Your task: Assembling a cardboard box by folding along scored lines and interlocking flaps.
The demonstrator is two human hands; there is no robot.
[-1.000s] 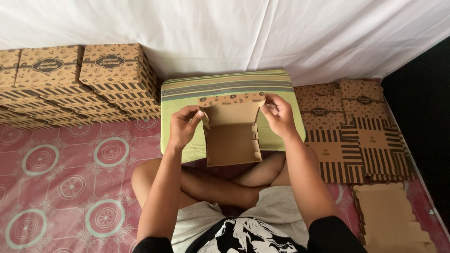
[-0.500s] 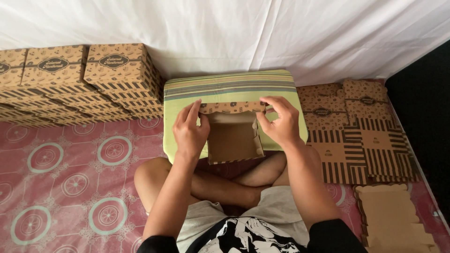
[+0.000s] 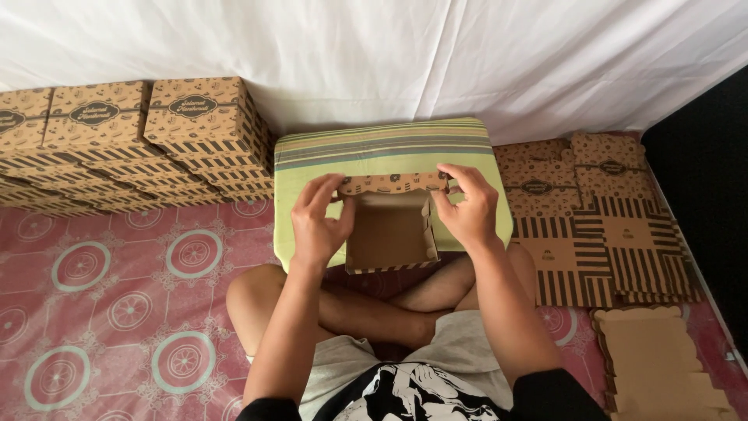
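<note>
On the green striped cushion (image 3: 389,148), directly in front of the seated person's crossed legs, sits a small brown cardboard box (image 3: 389,231), open side up. The box is partly formed: the four walls stand, and the patterned, scalloped flap (image 3: 393,183) at the far side lies across the far edge.

The left hand (image 3: 318,222) is clenched on the left wall of the box, thumb against the inside and fingers curled over the flap's left end. The right hand (image 3: 467,209) is grasping the right wall and the flap's right end in the same manner. Both grips are closed on the box; neither is released.

Step in hand, by judgement: shaping the box, with the far flap being folded and seated between the side walls. The next move appears to call for even pressure from both hands, so that the flap's ends tuck inside the walls without buckling the thin card, while the cushion gives a soft, yielding support beneath.

Finished boxes (image 3: 132,140) of the same printed pattern are stacked in rows to the left, against the white sheet (image 3: 389,54). Flat, unfolded blanks (image 3: 600,226) lie spread to the right, and a plain-side-up stack of blanks (image 3: 662,366) sits near the right knee. All rest on a red patterned mat (image 3: 101,296).
</note>
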